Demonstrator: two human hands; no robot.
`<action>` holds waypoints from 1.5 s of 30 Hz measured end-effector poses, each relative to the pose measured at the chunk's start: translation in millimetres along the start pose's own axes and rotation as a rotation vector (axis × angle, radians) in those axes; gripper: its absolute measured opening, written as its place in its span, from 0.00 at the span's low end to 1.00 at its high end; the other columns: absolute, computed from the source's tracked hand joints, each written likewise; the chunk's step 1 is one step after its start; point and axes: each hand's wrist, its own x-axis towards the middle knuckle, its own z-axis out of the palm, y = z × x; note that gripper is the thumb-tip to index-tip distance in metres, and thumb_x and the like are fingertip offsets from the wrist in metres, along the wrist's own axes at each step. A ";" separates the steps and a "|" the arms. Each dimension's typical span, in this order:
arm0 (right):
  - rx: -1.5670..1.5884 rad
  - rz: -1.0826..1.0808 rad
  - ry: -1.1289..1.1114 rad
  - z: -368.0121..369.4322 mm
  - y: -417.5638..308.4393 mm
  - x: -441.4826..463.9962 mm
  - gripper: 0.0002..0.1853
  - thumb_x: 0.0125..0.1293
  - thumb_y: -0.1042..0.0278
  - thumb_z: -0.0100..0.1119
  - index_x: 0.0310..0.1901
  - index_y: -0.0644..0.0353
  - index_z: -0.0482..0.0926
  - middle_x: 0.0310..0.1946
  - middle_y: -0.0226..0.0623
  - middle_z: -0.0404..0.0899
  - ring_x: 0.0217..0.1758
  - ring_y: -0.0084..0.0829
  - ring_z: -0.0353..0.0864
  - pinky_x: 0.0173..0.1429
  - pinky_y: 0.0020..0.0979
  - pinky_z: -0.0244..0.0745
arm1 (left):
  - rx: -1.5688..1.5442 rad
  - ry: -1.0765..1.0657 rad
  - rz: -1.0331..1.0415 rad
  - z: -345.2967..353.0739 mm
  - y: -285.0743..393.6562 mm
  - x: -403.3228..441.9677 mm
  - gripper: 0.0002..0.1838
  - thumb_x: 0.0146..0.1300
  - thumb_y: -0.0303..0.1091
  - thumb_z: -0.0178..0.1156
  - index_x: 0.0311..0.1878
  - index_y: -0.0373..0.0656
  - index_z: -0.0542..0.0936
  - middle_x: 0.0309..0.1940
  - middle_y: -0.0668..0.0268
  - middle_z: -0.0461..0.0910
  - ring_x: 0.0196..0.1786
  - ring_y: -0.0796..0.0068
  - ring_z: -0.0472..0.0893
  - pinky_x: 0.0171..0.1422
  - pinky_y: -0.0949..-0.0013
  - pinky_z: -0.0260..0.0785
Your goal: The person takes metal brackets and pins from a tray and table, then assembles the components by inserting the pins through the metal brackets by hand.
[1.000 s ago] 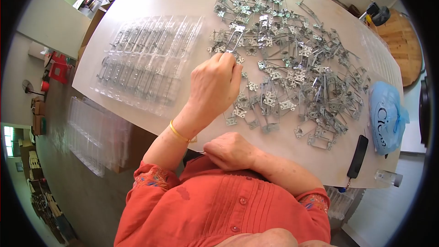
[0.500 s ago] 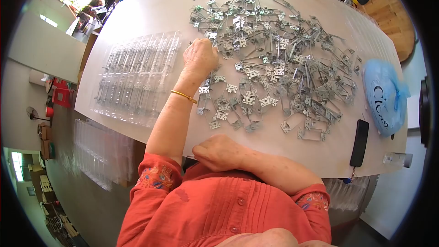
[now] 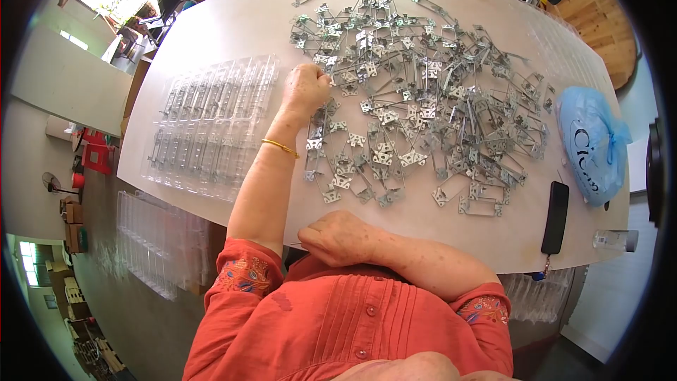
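My left hand [image 3: 307, 88], with a yellow bracelet on its wrist, is closed over the table between the clear tray and the loose metal pieces. Whatever it holds is hidden by the fingers. My right hand [image 3: 338, 238] rests closed at the table's near edge, a thin object barely showing at its fingertips. Many silvery metal brackets with rods [image 3: 427, 109] lie tangled in a wide heap right of my left hand. The clear plastic tray [image 3: 211, 123], left of that hand, holds rows of similar metal pieces.
A blue plastic bag [image 3: 592, 144], a black phone [image 3: 556, 219] and a clear bottle [image 3: 613, 240] are at the right of the table [image 3: 395, 236]. More clear trays [image 3: 159, 240] stand below its left edge. Clear plastic sheets [image 3: 564, 49] lie at the back right.
The view has shifted. My left hand has moved left, away from the bracket seen at its fingertips, towards the tray. My right hand stays closed by the near edge.
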 end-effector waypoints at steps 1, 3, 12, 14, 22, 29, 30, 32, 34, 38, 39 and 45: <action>-0.001 0.001 -0.001 0.3 0.3 -0.1 0.07 0.60 0.69 0.60 0.31 0.58 0.72 0.21 0.40 0.75 0.25 0.46 0.79 0.31 0.43 0.75 | -0.037 0.029 0.027 -0.2 -3.8 3.1 0.11 0.61 0.35 0.65 0.35 0.36 0.86 0.32 0.54 0.85 0.38 0.60 0.84 0.46 0.60 0.76; 0.004 -0.003 0.002 0.6 0.8 -0.4 0.07 0.61 0.69 0.60 0.31 0.58 0.72 0.21 0.40 0.75 0.25 0.46 0.79 0.31 0.43 0.75 | -0.073 0.057 0.053 -0.4 -9.2 6.9 0.11 0.61 0.36 0.65 0.34 0.35 0.85 0.25 0.61 0.84 0.30 0.73 0.82 0.39 0.65 0.74; 0.019 0.043 -0.041 -2.5 -2.1 -0.6 0.08 0.64 0.67 0.58 0.33 0.61 0.72 0.23 0.44 0.77 0.29 0.50 0.81 0.35 0.46 0.76 | -0.699 -0.086 0.012 -22.3 20.0 -18.0 0.09 0.68 0.36 0.67 0.41 0.39 0.85 0.31 0.73 0.82 0.35 0.86 0.75 0.42 0.76 0.68; 0.014 0.056 -0.056 -4.1 -3.9 0.4 0.08 0.66 0.67 0.58 0.34 0.61 0.72 0.23 0.44 0.77 0.30 0.52 0.81 0.35 0.47 0.76 | -0.899 -0.118 0.116 -26.6 35.5 -31.3 0.08 0.71 0.36 0.64 0.44 0.41 0.83 0.39 0.70 0.84 0.38 0.86 0.76 0.45 0.78 0.68; 0.075 0.184 -0.056 -11.7 -9.0 5.6 0.08 0.68 0.64 0.57 0.38 0.59 0.74 0.27 0.46 0.80 0.31 0.55 0.80 0.36 0.50 0.73 | -1.451 -0.624 0.181 -31.2 65.8 -63.1 0.07 0.79 0.32 0.51 0.49 0.40 0.76 0.52 0.49 0.83 0.52 0.59 0.85 0.55 0.60 0.80; 0.102 0.392 -0.091 -92.2 -70.7 -15.5 0.07 0.70 0.64 0.60 0.39 0.57 0.77 0.27 0.44 0.80 0.32 0.45 0.81 0.37 0.43 0.74 | -1.168 -0.609 0.335 -29.3 93.4 -94.6 0.08 0.77 0.33 0.56 0.47 0.38 0.77 0.49 0.55 0.85 0.46 0.75 0.85 0.46 0.70 0.79; 0.177 0.446 0.022 -106.4 -85.1 -24.9 0.05 0.70 0.66 0.62 0.40 0.58 0.78 0.27 0.41 0.79 0.31 0.40 0.81 0.37 0.39 0.74 | -1.182 -0.646 0.355 -30.8 100.0 -102.2 0.08 0.77 0.33 0.56 0.47 0.38 0.77 0.49 0.55 0.85 0.46 0.75 0.85 0.46 0.70 0.79; 0.225 0.380 0.442 -120.2 -103.1 -51.5 0.04 0.74 0.73 0.60 0.47 0.60 0.79 0.33 0.32 0.82 0.34 0.24 0.81 0.38 0.26 0.76 | -1.002 -0.599 0.446 -32.0 113.0 -118.0 0.07 0.76 0.32 0.57 0.47 0.37 0.77 0.49 0.57 0.85 0.45 0.77 0.83 0.46 0.70 0.79; 0.152 0.442 0.891 -129.5 -115.2 -81.3 0.04 0.75 0.75 0.57 0.48 0.61 0.78 0.41 0.31 0.82 0.41 0.21 0.81 0.41 0.23 0.76 | -0.965 -0.622 0.499 -25.3 123.8 -133.8 0.07 0.75 0.30 0.59 0.46 0.35 0.76 0.48 0.59 0.85 0.43 0.80 0.82 0.47 0.72 0.77; -0.015 0.348 1.317 -140.7 -123.9 -112.6 0.05 0.75 0.75 0.58 0.50 0.59 0.77 0.51 0.31 0.74 0.47 0.17 0.74 0.51 0.22 0.72 | -0.590 -0.444 0.991 -13.5 149.9 -170.6 0.08 0.67 0.27 0.64 0.45 0.38 0.75 0.36 0.59 0.80 0.35 0.63 0.80 0.42 0.63 0.73; -0.040 0.358 1.344 -138.5 -123.5 -118.7 0.05 0.76 0.75 0.58 0.50 0.59 0.77 0.55 0.33 0.73 0.48 0.18 0.74 0.52 0.23 0.72 | -0.531 -0.423 1.117 -12.1 157.2 -177.4 0.09 0.66 0.25 0.64 0.45 0.38 0.74 0.42 0.56 0.81 0.40 0.59 0.81 0.46 0.63 0.74; -0.069 0.468 1.531 -120.6 -142.6 -159.9 0.08 0.78 0.70 0.56 0.54 0.58 0.78 0.58 0.37 0.78 0.49 0.22 0.79 0.52 0.28 0.79 | -0.366 -0.345 1.421 15.1 193.2 -210.6 0.14 0.61 0.25 0.67 0.46 0.37 0.72 0.51 0.51 0.80 0.49 0.48 0.81 0.51 0.55 0.75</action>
